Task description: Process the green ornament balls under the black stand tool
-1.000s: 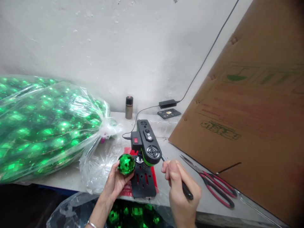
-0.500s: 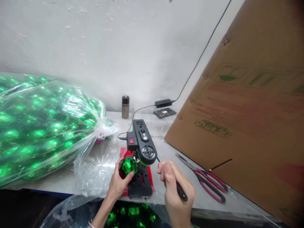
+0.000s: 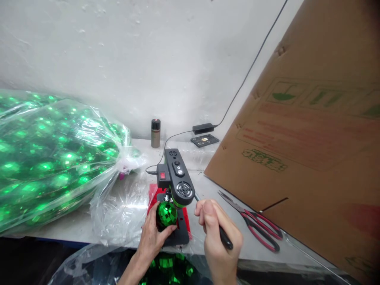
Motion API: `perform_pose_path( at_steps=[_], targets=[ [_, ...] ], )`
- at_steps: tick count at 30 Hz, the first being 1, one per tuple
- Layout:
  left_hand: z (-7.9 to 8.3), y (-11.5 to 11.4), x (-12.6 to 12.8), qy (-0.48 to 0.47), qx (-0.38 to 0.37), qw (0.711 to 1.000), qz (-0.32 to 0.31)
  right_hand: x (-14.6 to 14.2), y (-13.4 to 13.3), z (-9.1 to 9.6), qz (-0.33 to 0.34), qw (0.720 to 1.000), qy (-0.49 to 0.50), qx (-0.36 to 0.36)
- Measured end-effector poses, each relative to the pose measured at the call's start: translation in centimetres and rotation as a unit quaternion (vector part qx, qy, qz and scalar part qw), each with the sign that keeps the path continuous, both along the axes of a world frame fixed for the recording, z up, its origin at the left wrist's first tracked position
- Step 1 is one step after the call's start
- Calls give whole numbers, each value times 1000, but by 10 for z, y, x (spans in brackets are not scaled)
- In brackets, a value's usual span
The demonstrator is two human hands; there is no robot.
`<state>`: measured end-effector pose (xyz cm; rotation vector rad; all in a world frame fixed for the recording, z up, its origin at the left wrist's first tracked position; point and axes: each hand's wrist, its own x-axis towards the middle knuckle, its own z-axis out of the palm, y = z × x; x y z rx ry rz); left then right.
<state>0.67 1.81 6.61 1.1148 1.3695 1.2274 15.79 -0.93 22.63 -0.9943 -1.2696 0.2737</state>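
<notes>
My left hand (image 3: 156, 229) curls round a shiny green faceted ball (image 3: 167, 213), thumb on its lower right and fingers on its left side. The ball sits beneath the front of a small black bench drill press (image 3: 179, 178), above its black slotted base (image 3: 179, 235). Closed round the black-handled lever (image 3: 226, 238) at the press's right side is my right hand (image 3: 221, 237). Whether a drill bit touches the ball is hidden by the press head. Red sheeting (image 3: 153, 192) lies under the base.
Clear plastic bags of green balls lie at left (image 3: 59, 158) and below the table edge (image 3: 166, 265). Red-handled scissors (image 3: 252, 223) rest beside a big cardboard box (image 3: 297, 118). Behind stand a spray can (image 3: 155, 133), a phone (image 3: 204, 140) and a power adapter (image 3: 203, 128).
My left hand has moved the green ball slightly right and down, further under the press head. My right hand stays on the lever, almost unmoved.
</notes>
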Motion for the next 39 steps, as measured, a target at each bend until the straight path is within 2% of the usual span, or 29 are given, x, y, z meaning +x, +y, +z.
perform_pose_path(
  at_steps=[8, 12, 18, 23, 28, 33, 39],
  targets=[
    [-3, 2, 9, 62, 15, 998, 1, -1, -3, 1, -11, 1000, -2, -11],
    [-17, 1, 1, 86, 11, 996, -16, -1, -2, -2, -10, 1000, 4, -19],
    [-41, 4, -12, 28, 7, 1000, -9, -2, -2, -4, 0, 1000, 5, -8],
    [-52, 12, -15, 16, 6, 1000, -11, -3, -3, -2, 4, 1000, 4, 4],
    [-45, 8, -17, 94, 37, 994, -46, -2, -4, -3, 11, 1000, -2, 8],
    [-31, 2, -12, 211, 116, 970, -32, -1, -4, -6, 10, 1000, -4, 15],
    [-27, 4, 11, 187, 122, 975, -3, -1, -3, -6, 16, 1000, 0, 14]
  ],
)
